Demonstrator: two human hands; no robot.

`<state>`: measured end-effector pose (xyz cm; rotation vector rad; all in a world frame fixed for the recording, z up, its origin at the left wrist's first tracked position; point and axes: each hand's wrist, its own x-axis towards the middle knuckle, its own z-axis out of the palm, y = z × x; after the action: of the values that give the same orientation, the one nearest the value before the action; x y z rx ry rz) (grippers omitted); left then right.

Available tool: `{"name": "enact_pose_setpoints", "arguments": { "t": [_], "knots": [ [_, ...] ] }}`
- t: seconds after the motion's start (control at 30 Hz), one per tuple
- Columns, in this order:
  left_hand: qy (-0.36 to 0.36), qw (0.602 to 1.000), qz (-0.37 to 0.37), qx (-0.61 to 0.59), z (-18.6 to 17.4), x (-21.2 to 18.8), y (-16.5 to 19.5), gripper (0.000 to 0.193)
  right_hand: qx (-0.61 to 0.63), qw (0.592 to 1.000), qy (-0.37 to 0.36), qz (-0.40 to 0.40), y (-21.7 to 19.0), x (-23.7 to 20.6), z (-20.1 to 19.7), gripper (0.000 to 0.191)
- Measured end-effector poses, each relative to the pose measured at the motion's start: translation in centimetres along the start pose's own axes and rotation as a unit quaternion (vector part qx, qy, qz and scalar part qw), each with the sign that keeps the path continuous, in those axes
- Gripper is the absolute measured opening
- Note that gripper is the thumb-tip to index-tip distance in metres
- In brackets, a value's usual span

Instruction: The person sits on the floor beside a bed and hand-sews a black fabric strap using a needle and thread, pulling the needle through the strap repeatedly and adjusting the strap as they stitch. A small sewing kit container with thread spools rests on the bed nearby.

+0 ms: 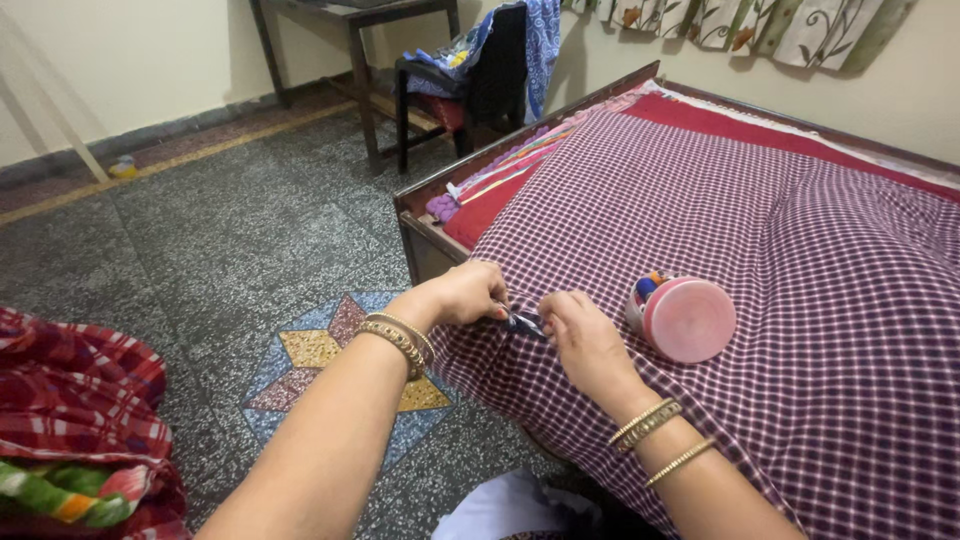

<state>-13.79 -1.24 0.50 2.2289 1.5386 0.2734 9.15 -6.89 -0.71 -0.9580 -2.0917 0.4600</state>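
While pinched together, both hands (470,293) (583,335) on one small dark scrap (524,322) over checked cloth (760,250)

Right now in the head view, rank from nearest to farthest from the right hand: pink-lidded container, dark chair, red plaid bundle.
From the right hand:
1. Pink-lidded container, just to its right on the checked bedspread.
2. Red plaid bundle, far left on the floor.
3. Dark chair, beyond the bed's corner.
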Motion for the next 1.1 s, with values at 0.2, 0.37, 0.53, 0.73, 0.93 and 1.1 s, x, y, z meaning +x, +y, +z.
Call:
{"name": "enact_pose_setpoints", "arguments": {
  "t": [0.2, 0.37, 0.53, 0.73, 0.93, 1.1],
  "knots": [
    [0.009, 0.999, 0.029, 0.019, -0.2, 0.0, 0.0, 0.02, -0.045, 0.99, 0.031, -0.128, -0.4, 0.6, 1.0, 0.017],
    [0.015, 0.999, 0.032, 0.017, 0.4, 0.5, -0.6, 0.019, -0.055, 0.984, 0.007, -0.172, -0.6, 0.5, 1.1, 0.023],
    [0.015, 0.999, 0.021, 0.019, 0.6, 0.7, -0.6, 0.02, -0.13, 0.966, 0.016, -0.222, -0.5, 0.7, 1.3, 0.01],
    [-0.005, 1.0, -0.01, 0.018, 0.2, 0.4, -0.1, 0.019, -0.063, 0.974, 0.076, -0.204, -0.7, -0.2, 1.0, 0.005],
    [-0.006, 1.0, -0.006, 0.012, -0.1, 0.2, 0.2, 0.019, -0.123, 0.971, 0.161, -0.13, 1.8, -1.3, -1.6, 0.005],
    [0.003, 1.0, 0.005, 0.007, 0.0, 0.2, 0.0, 0.019, -0.24, 0.929, 0.274, -0.066, 6.0, -2.6, -6.5, 0.006]
  ]
}}
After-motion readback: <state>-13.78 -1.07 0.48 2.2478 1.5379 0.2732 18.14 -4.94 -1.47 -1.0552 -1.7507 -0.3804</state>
